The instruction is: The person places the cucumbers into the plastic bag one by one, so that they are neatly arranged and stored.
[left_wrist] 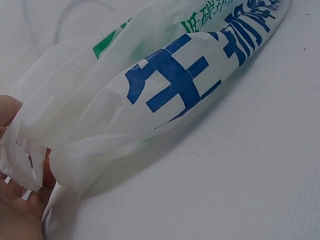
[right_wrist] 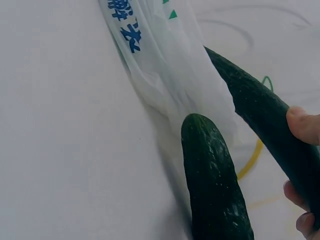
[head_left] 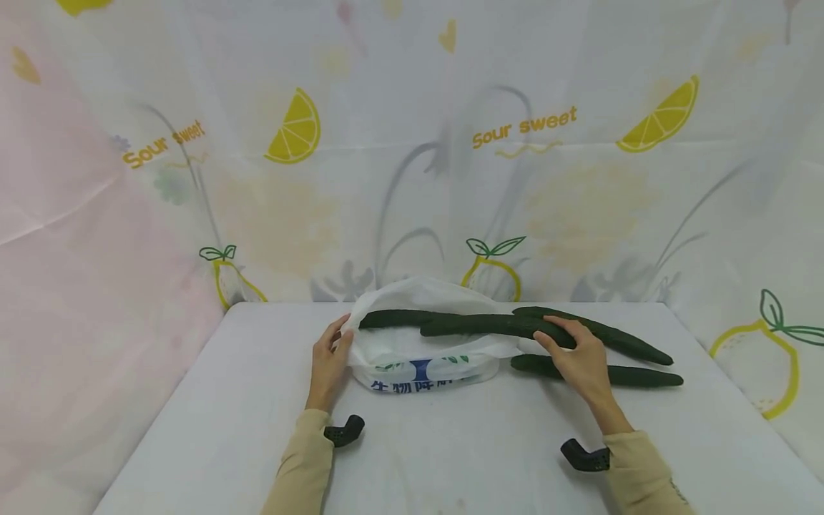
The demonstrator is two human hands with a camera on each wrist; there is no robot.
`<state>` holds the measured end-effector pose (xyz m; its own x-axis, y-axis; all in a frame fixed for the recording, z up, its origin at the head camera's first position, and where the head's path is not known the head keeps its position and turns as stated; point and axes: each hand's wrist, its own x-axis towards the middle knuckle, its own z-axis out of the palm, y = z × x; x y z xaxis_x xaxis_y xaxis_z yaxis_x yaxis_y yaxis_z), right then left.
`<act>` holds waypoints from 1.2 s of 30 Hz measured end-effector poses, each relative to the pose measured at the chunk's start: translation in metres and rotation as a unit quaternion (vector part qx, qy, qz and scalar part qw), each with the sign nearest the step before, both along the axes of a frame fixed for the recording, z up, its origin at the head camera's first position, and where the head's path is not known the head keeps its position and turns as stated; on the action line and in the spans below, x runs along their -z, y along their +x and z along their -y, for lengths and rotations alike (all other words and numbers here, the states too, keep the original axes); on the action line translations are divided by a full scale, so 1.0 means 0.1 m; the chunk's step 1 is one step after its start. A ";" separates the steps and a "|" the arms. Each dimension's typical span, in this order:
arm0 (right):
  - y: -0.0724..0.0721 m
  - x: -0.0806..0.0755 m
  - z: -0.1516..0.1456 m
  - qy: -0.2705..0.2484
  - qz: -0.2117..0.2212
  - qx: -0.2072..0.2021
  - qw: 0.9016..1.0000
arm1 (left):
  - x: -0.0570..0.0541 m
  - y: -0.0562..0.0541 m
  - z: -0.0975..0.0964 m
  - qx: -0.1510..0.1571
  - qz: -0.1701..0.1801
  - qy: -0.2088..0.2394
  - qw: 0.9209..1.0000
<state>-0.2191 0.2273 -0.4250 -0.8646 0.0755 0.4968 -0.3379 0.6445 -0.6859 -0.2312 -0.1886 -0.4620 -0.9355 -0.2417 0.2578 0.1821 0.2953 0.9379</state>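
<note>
A white plastic bag (head_left: 425, 372) with blue and green print lies on the table, its mouth spread toward me. My left hand (head_left: 330, 365) holds the bag's left edge, the thin film bunched between thumb and fingers in the left wrist view. My right hand (head_left: 586, 365) grips a long dark green cucumber (head_left: 479, 325) near its right end. That cucumber's left end reaches into the bag's mouth and overlaps another cucumber (head_left: 393, 318) lying inside. In the right wrist view, the thumb and fingertips (right_wrist: 305, 127) press on opposite sides of the held cucumber (right_wrist: 265, 112).
To the right of the bag lie two more cucumbers, one farther back (head_left: 634, 345) and one nearer (head_left: 605, 374). A white cloth covers the table (head_left: 450, 458). Behind it hangs a lemon-printed curtain (head_left: 386, 179).
</note>
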 end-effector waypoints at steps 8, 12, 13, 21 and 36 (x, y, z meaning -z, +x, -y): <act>0.00 0.04 0.15 -0.009 -0.006 -0.010 1.000 | 0.06 -0.03 0.01 -0.009 -0.009 -0.001 1.000; -0.01 0.04 0.23 -0.011 -0.013 -0.011 1.000 | 0.02 -0.02 0.01 -0.007 0.001 0.002 1.000; -0.01 0.04 0.24 -0.011 -0.014 -0.011 1.000 | -0.02 0.00 0.00 -0.005 0.004 0.000 1.000; -0.05 0.02 0.32 -0.009 -0.010 -0.011 1.000 | -0.26 0.17 -0.09 0.003 0.014 -0.006 1.000; -0.10 -0.01 0.54 -0.022 -0.024 -0.041 0.999 | -0.29 0.19 -0.09 -0.002 0.013 -0.003 1.000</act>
<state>-0.2288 0.1736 -0.4241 -0.8444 0.0276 0.5350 -0.4211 0.5833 -0.6946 -0.2123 -0.1792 -0.4333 -0.9409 -0.2439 0.2350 0.1567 0.3017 0.9405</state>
